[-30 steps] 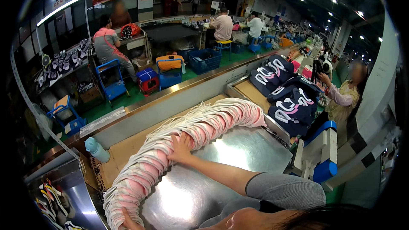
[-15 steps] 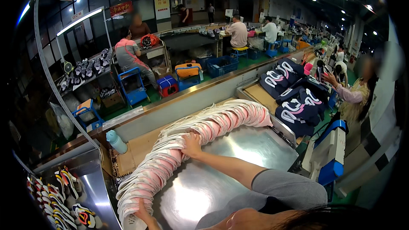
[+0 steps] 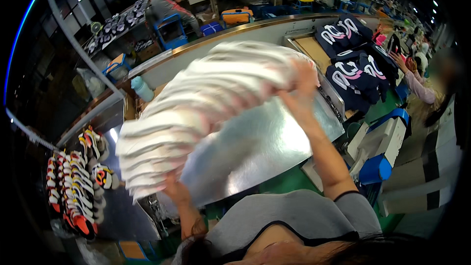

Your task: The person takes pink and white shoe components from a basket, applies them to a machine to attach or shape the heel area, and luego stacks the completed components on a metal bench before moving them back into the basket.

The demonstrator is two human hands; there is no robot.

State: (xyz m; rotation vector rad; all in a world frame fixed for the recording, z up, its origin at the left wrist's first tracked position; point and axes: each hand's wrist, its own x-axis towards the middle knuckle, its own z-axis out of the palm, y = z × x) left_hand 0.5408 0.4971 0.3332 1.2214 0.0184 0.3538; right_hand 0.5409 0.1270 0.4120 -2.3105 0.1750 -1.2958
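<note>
A long curved row of white shoe uppers with pink linings (image 3: 196, 98), smeared by motion, arches above the shiny metal worktop (image 3: 274, 137). My left hand (image 3: 175, 189) grips the lower left end of the row, its fingers partly hidden beneath the white pieces. At the right end, my right hand (image 3: 300, 86) is closed round the uppers, blurred. The row hangs between my two hands, and its shadow falls on the worktop.
A light blue bottle (image 3: 142, 88) stands behind the row. Dark navy cut pieces with white and pink shapes (image 3: 346, 71) lie at the right, beside a person's hand (image 3: 400, 61). Colourful shoe uppers (image 3: 73, 176) fill a table at the left. A blue-and-white machine (image 3: 380, 142) stands at right.
The row of uppers has come up off the worktop between my hands. My right hand has shifted from its middle to its right end. The view has tilted downward.
</note>
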